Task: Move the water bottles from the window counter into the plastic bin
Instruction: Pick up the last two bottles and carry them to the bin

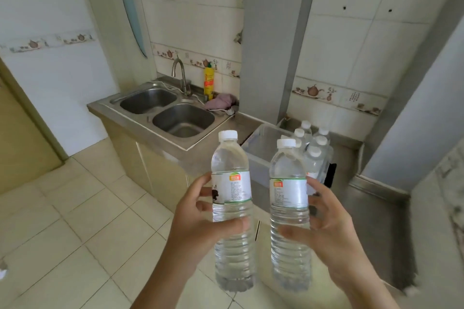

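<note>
I hold two clear water bottles with white caps upright in front of me. My left hand (pixel 198 218) grips the left bottle (pixel 232 178) around its middle. My right hand (pixel 326 223) grips the right bottle (pixel 288 198) the same way. Beyond them, on the steel counter, stands a clear plastic bin (pixel 261 143). Several more capped bottles (pixel 313 148) stand at the bin's right end; whether they are inside it or beside it I cannot tell.
A steel double sink (pixel 168 113) with a tap (pixel 179 75) lies left of the bin. A yellow bottle (pixel 208 83) and a pink cloth (pixel 221 103) sit at its back. A grey column (pixel 273 32) rises behind the bin. Tiled floor (pixel 75 221) spreads to the left.
</note>
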{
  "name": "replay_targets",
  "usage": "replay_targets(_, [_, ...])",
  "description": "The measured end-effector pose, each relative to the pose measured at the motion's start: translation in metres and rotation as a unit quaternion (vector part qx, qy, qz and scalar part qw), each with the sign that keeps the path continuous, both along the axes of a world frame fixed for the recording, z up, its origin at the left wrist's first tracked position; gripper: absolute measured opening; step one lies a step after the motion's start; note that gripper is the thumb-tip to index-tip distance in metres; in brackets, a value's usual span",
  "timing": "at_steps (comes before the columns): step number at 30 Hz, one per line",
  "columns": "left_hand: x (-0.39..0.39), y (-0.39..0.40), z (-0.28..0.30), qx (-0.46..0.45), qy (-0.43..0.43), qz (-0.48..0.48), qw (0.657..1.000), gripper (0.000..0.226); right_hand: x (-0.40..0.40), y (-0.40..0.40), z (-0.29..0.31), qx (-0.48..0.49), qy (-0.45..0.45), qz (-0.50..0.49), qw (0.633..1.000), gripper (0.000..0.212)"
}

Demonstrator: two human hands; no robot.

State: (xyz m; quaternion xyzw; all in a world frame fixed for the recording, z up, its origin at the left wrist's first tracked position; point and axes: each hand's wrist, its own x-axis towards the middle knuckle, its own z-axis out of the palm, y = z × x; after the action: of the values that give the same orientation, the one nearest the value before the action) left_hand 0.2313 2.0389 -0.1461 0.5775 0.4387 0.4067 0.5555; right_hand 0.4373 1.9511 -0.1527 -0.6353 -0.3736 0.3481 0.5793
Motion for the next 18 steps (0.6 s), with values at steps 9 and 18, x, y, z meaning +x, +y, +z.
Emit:
replay_targets(9, [0.057,0.149,0.009,0.058,0.042,-0.086,0.994,0.087,0.029,0.117,0.012,0.001,-0.014,-0.067,0.998,0.096])
replay_targets(18, [0.15,0.271,-0.008,0.086,0.041,-0.092,0.991,0.092,0.102,0.251,0.009,0.012,-0.038,-0.085,0.996,0.097])
